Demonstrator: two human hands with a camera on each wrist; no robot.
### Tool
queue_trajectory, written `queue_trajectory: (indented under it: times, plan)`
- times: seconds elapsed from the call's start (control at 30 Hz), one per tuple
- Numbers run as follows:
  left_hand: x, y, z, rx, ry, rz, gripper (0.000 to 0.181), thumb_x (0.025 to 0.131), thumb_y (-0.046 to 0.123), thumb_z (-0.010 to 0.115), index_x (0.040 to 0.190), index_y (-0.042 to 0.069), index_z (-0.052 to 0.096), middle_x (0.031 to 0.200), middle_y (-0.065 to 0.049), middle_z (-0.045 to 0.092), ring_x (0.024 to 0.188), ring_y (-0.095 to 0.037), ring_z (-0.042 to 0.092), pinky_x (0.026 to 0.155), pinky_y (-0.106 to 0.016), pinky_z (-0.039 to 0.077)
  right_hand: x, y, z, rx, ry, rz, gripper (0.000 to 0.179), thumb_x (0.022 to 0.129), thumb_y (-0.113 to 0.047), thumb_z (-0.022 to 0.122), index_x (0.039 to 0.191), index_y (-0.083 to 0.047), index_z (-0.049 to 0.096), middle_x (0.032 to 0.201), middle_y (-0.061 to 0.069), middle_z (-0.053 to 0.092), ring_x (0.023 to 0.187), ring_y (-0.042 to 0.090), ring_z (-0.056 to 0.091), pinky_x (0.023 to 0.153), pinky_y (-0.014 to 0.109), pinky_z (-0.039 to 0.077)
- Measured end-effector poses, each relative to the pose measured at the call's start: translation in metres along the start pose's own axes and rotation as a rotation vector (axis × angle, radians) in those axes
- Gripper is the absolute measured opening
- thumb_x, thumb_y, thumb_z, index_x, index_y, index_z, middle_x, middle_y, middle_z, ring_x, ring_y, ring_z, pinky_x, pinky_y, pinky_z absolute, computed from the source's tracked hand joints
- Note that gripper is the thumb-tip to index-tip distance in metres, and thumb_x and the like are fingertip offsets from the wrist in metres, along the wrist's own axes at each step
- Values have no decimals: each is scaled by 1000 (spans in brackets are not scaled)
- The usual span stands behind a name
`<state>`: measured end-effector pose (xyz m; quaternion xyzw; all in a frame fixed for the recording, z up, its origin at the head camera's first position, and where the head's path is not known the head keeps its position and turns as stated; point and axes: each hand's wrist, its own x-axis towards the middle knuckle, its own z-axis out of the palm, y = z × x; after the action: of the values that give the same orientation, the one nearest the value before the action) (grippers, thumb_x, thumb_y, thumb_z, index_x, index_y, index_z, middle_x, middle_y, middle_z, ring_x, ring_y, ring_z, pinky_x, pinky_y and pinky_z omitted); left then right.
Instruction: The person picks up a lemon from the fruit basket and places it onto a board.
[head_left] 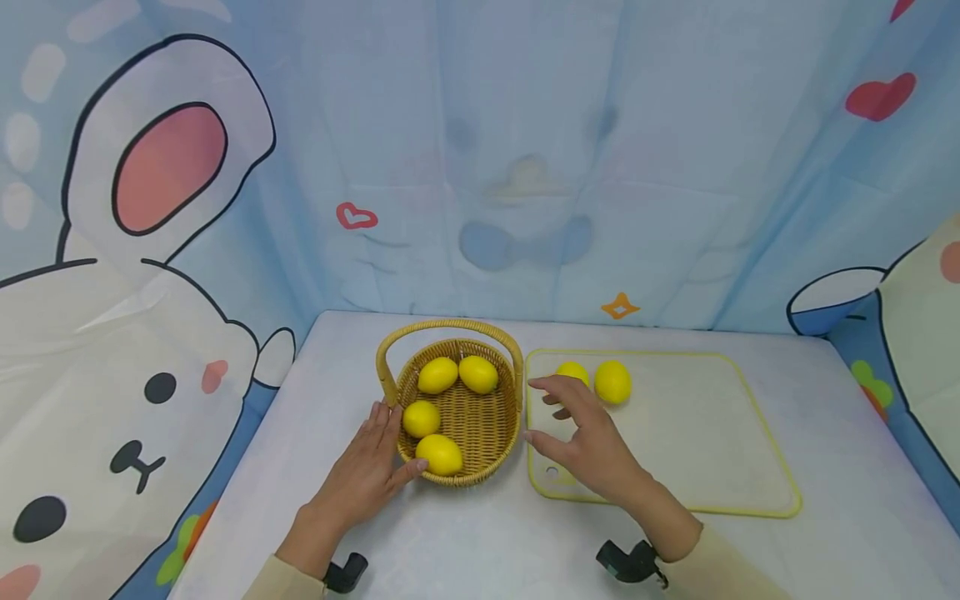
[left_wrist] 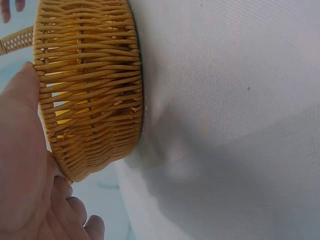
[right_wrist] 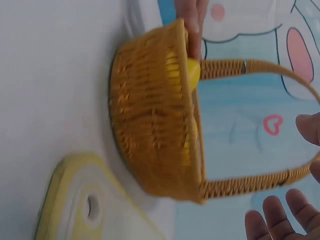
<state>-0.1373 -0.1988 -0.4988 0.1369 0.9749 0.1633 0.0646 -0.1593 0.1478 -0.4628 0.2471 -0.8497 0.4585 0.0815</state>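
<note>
A wicker basket (head_left: 474, 423) with an arched handle (head_left: 450, 324) stands on the table, and several yellow lemons (head_left: 438, 376) lie inside it. My left hand (head_left: 362, 469) rests against the basket's left rim. Its fingers lie straight along the side and the thumb touches the front rim; the left wrist view shows this hand (left_wrist: 22, 150) at the woven wall. Just right of the basket, my right hand (head_left: 592, 439) hovers with fingers and thumb spread apart and nothing between them. Behind it, two lemons (head_left: 612, 382) sit on a cutting board (head_left: 690, 433), one partly hidden by that hand.
The yellow-edged cutting board lies right of the basket, with a small gap between them. A white cloth (head_left: 480, 550) covers the table. At the back and sides hangs a blue curtain (head_left: 525, 167) with cartoon prints. Each wrist wears a small black camera (head_left: 628, 561).
</note>
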Motion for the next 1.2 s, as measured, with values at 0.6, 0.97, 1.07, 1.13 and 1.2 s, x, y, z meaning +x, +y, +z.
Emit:
queue_trajectory:
  times: [0.6,0.97,1.07,1.13,1.2]
  plan:
    - [1,-1,0,-2,-3,11,100,102,66,51,168,0,16,176,-19,6,165,-32,5,133,-50,16,61,-12,74,328,-387,279,61,100,-25,75,156,-23,51,159,15,50,132,41,62,102,51,59]
    - [2,-3,0,6,-6,11,100,103,67,50,168,1,14,177,-18,5,165,-31,4,133,-50,16,82,-5,100,378,-430,329,61,99,-24,75,155,-17,52,157,15,53,136,40,57,109,54,53]
    - [2,-2,0,5,-6,11,100,102,67,50,168,1,14,177,-18,6,165,-31,4,133,-50,16,81,-5,99,333,-469,313,61,97,-22,77,153,-15,54,153,15,55,131,39,60,106,53,54]
    - [2,-2,0,2,-7,11,100,102,67,51,168,1,15,177,-18,6,165,-31,4,133,-50,16,80,-6,96,315,-500,306,59,95,-19,79,149,-16,57,150,14,56,127,38,63,105,52,55]
    - [2,-2,0,2,-8,9,100,102,67,51,168,1,15,177,-18,6,165,-31,5,133,-50,16,79,-6,94,314,-528,305,57,93,-17,81,145,-18,59,147,12,58,125,37,65,104,50,56]
